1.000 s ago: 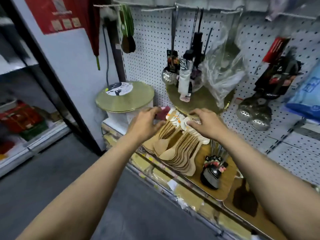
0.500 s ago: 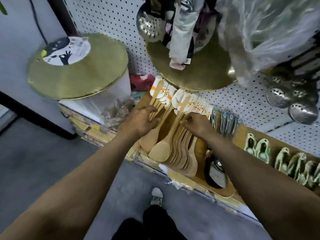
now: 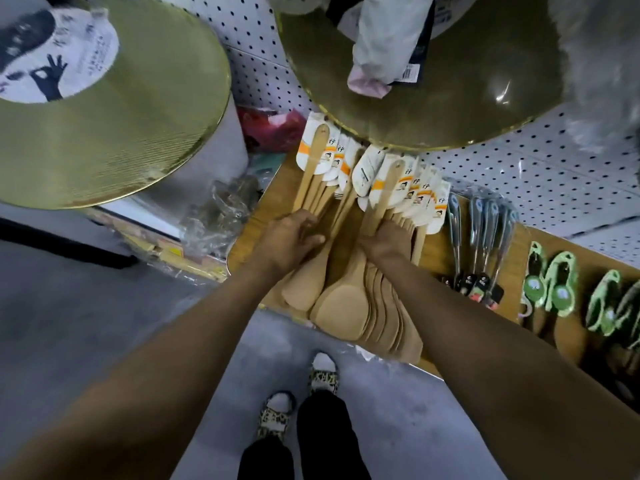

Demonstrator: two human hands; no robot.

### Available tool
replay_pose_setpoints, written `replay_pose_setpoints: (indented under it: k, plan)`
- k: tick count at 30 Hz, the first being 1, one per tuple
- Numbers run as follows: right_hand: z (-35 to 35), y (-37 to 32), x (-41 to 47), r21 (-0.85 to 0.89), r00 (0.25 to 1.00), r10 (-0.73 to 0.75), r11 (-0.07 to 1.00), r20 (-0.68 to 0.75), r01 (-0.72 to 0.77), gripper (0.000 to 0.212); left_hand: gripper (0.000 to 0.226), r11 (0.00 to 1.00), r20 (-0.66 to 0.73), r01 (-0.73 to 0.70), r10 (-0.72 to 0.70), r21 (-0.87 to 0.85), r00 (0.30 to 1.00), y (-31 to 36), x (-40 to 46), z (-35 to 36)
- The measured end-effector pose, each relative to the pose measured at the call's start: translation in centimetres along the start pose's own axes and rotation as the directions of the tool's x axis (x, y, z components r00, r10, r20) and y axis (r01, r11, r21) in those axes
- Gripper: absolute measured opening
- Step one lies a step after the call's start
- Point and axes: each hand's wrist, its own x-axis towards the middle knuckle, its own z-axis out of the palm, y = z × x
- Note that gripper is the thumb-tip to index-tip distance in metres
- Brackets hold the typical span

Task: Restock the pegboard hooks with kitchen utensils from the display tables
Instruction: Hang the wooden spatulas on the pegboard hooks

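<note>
Your left hand [image 3: 287,242] and right hand [image 3: 389,237] rest side by side on the wooden spatulas [image 3: 349,306], which lie fanned on the display table [image 3: 273,188] in front of the pegboard [image 3: 540,168]. To the right of the spatulas lie the metal-handled utensils [image 3: 481,244], and further right the peelers [image 3: 550,282]. Left of the table sits a round board [image 3: 138,133]; a second round board [image 3: 460,109] leans against the pegboard behind the spatulas. Your feet [image 3: 301,400] stand on the floor before the table.

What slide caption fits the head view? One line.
Both hands, left and right, gather wooden spatulas on the display table.
</note>
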Motion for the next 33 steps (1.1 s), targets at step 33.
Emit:
replay_pose_setpoints:
  k: [33]
  plan:
    - [-5.1,5.7,-16.6,0.783,0.980,0.134,0.589,0.149,-0.199,0.024,0.018,0.891,0.255,0.378,-0.316,-0.250,0.914,0.9,-5.0,2.6]
